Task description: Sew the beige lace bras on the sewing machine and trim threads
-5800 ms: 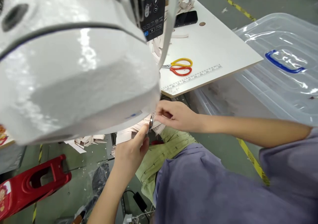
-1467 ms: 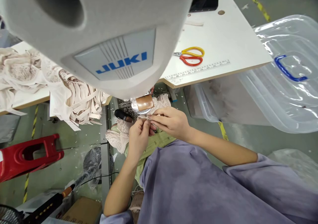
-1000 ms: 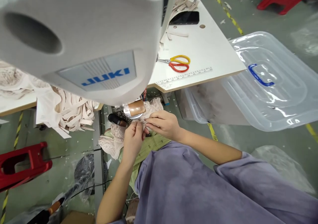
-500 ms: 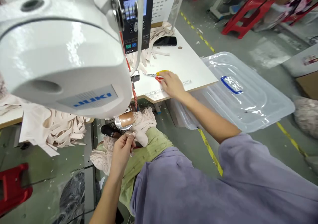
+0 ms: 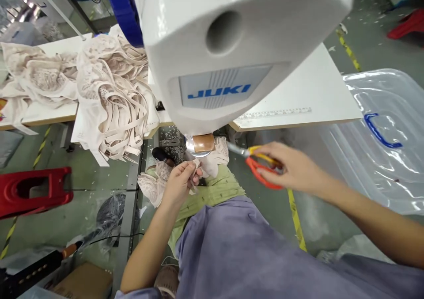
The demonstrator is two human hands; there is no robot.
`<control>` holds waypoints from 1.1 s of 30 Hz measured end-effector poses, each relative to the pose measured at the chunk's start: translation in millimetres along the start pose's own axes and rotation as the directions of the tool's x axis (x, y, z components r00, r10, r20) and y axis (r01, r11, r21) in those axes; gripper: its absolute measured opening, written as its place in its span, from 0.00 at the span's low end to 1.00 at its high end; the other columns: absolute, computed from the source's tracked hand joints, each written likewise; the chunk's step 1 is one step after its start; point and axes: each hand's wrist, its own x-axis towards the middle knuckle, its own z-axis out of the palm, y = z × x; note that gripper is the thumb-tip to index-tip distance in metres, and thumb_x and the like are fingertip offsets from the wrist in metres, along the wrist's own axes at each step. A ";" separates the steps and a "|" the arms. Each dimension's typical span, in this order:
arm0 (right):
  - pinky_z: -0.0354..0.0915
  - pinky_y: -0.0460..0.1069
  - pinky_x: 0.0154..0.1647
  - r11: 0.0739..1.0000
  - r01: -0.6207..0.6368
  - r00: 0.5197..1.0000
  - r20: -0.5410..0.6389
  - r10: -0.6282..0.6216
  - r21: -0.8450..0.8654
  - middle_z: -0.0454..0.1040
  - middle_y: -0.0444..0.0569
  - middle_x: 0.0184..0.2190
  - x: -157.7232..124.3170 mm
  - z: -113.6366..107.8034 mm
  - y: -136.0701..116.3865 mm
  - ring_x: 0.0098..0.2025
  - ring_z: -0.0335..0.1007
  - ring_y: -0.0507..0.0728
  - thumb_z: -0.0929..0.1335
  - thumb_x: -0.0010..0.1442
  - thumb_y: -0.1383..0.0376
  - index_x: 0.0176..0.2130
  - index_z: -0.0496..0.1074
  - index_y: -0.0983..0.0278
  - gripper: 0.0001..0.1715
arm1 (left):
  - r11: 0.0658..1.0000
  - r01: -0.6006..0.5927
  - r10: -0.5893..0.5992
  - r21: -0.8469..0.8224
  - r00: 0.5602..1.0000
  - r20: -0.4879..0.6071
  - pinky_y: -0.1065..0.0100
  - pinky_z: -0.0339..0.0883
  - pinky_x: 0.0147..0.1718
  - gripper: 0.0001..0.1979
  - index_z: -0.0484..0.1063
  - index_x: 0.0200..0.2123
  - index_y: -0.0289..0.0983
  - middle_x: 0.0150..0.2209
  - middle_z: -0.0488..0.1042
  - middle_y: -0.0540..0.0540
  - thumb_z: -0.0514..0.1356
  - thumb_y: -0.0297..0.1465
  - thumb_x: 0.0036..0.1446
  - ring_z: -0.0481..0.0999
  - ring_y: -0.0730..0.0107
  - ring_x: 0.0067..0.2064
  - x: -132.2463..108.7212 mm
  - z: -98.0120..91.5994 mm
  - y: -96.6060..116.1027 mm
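Observation:
My left hand is closed, pinching a strap end of a beige lace bra over my lap. One lace cup hangs to the left of that hand; part of the bra is hidden under the machine. In my right hand are scissors with red and yellow handles, held off the table's front edge. Their blades point left toward the bra, a little apart from it. The white sewing machine head looms above, with a brown-topped metal part below it.
A pile of beige bras lies on the left table. To the right, a white tabletop carries a ruler strip. Beyond stands a clear plastic bin lid with a blue handle. A red stool is on the floor at left.
My right hand has lifted the scissors from the table and brought them near the bra. My left hand still pinches the strap. The view has swung left.

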 end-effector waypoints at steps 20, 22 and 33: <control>0.66 0.49 0.28 0.967 0.055 0.995 0.063 -0.073 0.251 0.77 0.49 0.40 -9.0 40.3 -40.3 0.27 0.69 0.53 0.68 0.61 0.56 0.49 0.73 0.57 0.17 | 0.987 -0.034 0.038 0.159 0.999 -0.025 0.73 0.48 0.21 0.15 0.68 0.26 0.36 0.19 0.61 0.56 0.64 0.41 0.54 0.55 0.81 0.20 -1.3 -5.5 -2.5; 0.67 0.50 0.27 0.948 0.038 0.995 0.078 -0.066 0.317 0.75 0.49 0.41 -10.9 42.9 -40.8 0.26 0.67 0.52 0.69 0.58 0.58 0.50 0.70 0.58 0.20 | 0.992 -0.032 0.035 0.125 0.999 -0.020 0.73 0.44 0.20 0.18 0.69 0.27 0.36 0.18 0.60 0.57 0.67 0.45 0.52 0.54 0.82 0.19 -0.5 -8.6 -3.6; 0.66 0.49 0.31 0.942 0.050 0.990 0.111 -0.092 0.333 0.75 0.47 0.41 13.6 58.9 -69.9 0.31 0.70 0.53 0.71 0.55 0.60 0.48 0.71 0.57 0.20 | 0.931 -0.113 0.155 0.347 0.983 -0.096 0.74 0.57 0.24 0.16 0.70 0.27 0.36 0.23 0.72 0.51 0.66 0.42 0.56 0.64 0.79 0.22 -1.4 -11.1 -4.6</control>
